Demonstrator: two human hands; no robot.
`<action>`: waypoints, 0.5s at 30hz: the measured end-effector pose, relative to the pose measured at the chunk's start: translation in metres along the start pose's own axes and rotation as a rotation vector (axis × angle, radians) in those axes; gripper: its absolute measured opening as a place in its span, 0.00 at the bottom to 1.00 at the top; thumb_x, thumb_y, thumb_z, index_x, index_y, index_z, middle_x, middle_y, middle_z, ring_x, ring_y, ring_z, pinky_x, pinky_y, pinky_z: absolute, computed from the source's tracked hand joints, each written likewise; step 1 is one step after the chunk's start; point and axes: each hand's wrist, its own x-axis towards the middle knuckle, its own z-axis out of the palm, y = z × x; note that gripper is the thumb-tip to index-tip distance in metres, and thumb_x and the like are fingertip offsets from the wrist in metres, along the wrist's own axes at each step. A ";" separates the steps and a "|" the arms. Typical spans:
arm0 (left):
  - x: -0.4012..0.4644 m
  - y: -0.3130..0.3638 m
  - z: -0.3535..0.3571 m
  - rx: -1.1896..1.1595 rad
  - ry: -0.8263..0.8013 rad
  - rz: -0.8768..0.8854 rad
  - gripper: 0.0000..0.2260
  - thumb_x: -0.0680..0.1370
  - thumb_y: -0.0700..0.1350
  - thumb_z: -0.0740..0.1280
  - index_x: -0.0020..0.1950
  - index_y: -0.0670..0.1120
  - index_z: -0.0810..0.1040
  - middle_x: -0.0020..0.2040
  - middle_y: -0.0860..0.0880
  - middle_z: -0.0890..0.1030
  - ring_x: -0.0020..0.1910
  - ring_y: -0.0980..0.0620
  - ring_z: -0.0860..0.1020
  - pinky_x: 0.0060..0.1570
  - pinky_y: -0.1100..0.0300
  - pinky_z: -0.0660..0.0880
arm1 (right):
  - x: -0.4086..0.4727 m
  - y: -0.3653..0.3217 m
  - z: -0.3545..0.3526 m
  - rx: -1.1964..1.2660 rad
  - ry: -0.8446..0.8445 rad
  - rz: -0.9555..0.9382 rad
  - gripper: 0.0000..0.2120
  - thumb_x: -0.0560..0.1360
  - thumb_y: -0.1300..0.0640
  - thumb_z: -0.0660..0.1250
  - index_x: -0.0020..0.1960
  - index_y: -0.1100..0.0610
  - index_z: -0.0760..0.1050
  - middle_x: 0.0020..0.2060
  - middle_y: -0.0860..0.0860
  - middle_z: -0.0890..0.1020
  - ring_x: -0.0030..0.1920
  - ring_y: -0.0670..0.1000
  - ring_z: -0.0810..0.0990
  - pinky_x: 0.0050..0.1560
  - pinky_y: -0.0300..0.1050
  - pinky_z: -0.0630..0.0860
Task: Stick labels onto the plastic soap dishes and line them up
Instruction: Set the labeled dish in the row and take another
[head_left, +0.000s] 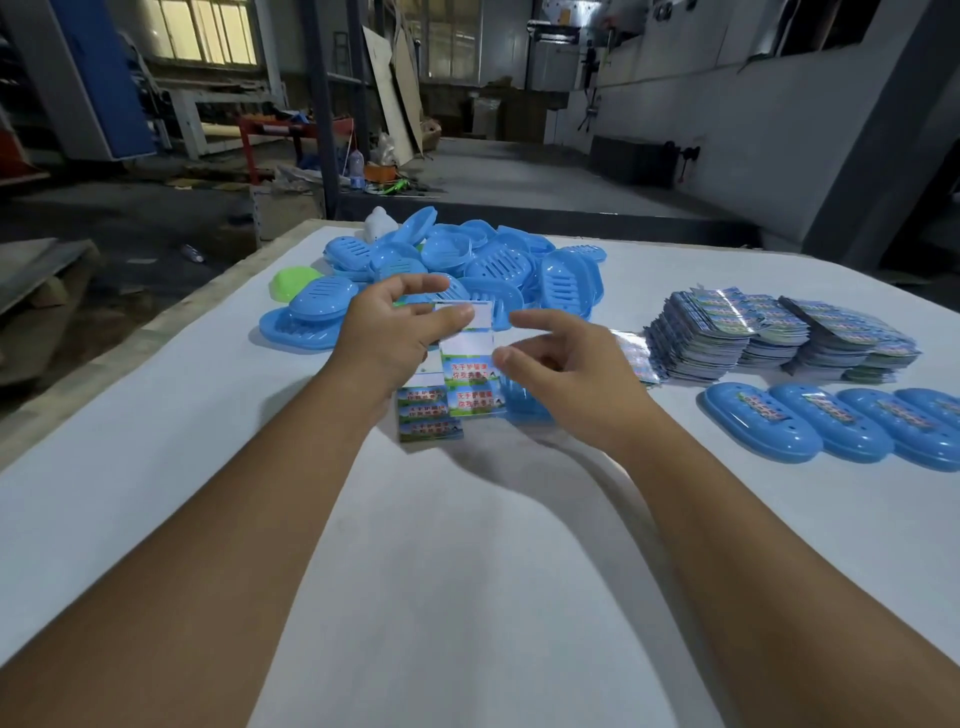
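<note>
Blue dishes, label sheet mid-air

Blue soap dishes (457, 265) heaped at far centre of white desk (156, 519), one green dish (292, 280) at heap's left edge. Left hand (387, 338) pinching top of label sheet (467, 364) between thumb and fingers, held above desk. Right hand (563, 364) at sheet's right edge, thumb touching it, fingers curled; firm pinch or not, cannot tell. Second label sheet (428, 415) flat on desk below. Label stacks (779, 338) at right. Labelled dishes (841, 426) lined up overlapping in row near right edge. Single blue dish (524, 405) under right hand.
</note>
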 end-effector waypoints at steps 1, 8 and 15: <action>-0.001 -0.001 0.002 -0.014 -0.001 0.002 0.15 0.69 0.42 0.80 0.52 0.51 0.81 0.40 0.49 0.87 0.34 0.54 0.84 0.29 0.64 0.76 | 0.000 -0.001 0.002 0.047 -0.050 0.026 0.15 0.76 0.53 0.74 0.61 0.49 0.77 0.41 0.44 0.88 0.39 0.41 0.83 0.42 0.35 0.78; -0.004 -0.005 0.010 0.063 -0.074 -0.061 0.10 0.74 0.46 0.75 0.54 0.52 0.80 0.39 0.51 0.87 0.34 0.57 0.84 0.31 0.66 0.74 | 0.005 0.000 -0.003 0.123 0.109 0.077 0.09 0.78 0.60 0.72 0.55 0.48 0.79 0.34 0.46 0.87 0.35 0.40 0.83 0.36 0.34 0.77; -0.007 -0.006 0.012 0.184 -0.105 -0.024 0.15 0.71 0.42 0.75 0.53 0.56 0.80 0.36 0.56 0.85 0.33 0.59 0.83 0.28 0.71 0.72 | 0.008 0.003 -0.007 0.113 0.155 0.103 0.10 0.79 0.60 0.71 0.59 0.52 0.77 0.34 0.43 0.86 0.37 0.41 0.85 0.37 0.34 0.78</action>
